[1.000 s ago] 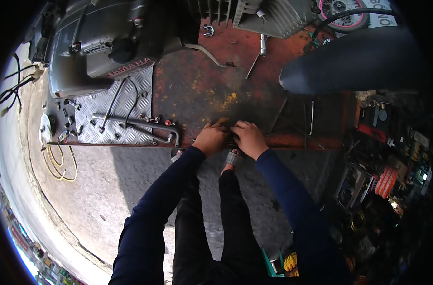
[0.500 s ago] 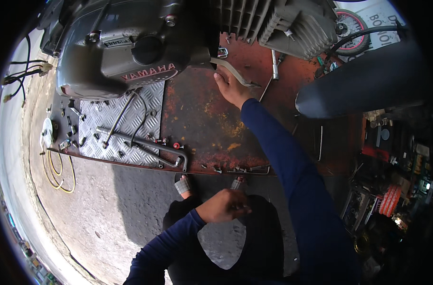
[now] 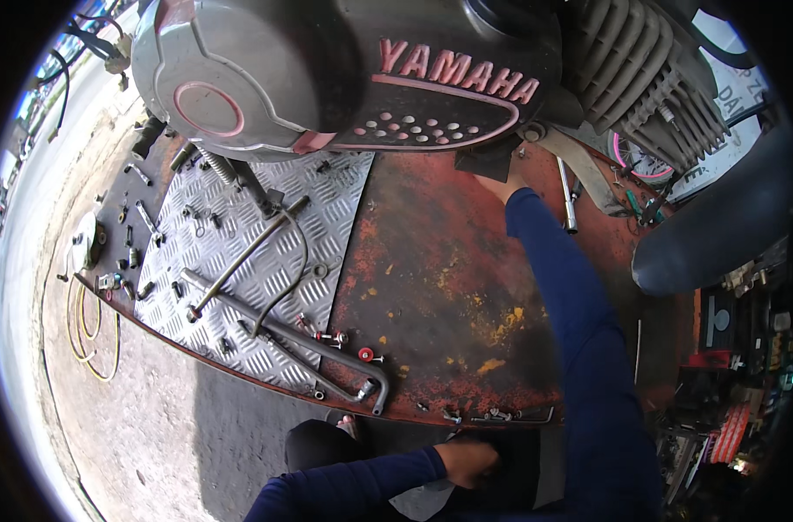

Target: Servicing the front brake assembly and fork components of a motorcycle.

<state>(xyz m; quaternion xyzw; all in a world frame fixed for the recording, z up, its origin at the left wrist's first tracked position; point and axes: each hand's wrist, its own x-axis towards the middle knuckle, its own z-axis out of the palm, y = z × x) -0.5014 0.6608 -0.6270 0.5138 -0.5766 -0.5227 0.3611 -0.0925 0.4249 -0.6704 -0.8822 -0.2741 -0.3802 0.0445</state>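
A dark grey motorcycle engine (image 3: 275, 104) with pink raised lettering and finned cylinder (image 3: 640, 78) fills the top of the view. My right hand (image 3: 504, 184) reaches in under its lower edge, by a dark flat plate (image 3: 486, 163). Only the wrist and a bit of the hand show; the fingers are hidden behind the engine. To the right of that hand, a curved metal bracket (image 3: 579, 165) hangs from a bolt on the engine. My left hand (image 3: 468, 461) rests low over my lap, its fingers curled in shadow; whatever they hold, if anything, cannot be made out.
Below the engine lies a worn red bench top (image 3: 431, 287). On its left, a tread-pattern metal plate (image 3: 266, 252) carries a bent pedal lever (image 3: 283, 335), small bolts and washers. A socket tool (image 3: 567, 196) lies near the bracket. A dark tube (image 3: 719, 226) juts in from the right.
My view has come nearer the engine and shifted left. My right hand, earlier beside the curved bracket with fingers showing, is now tucked under the engine. My left hand sits lower in the picture.
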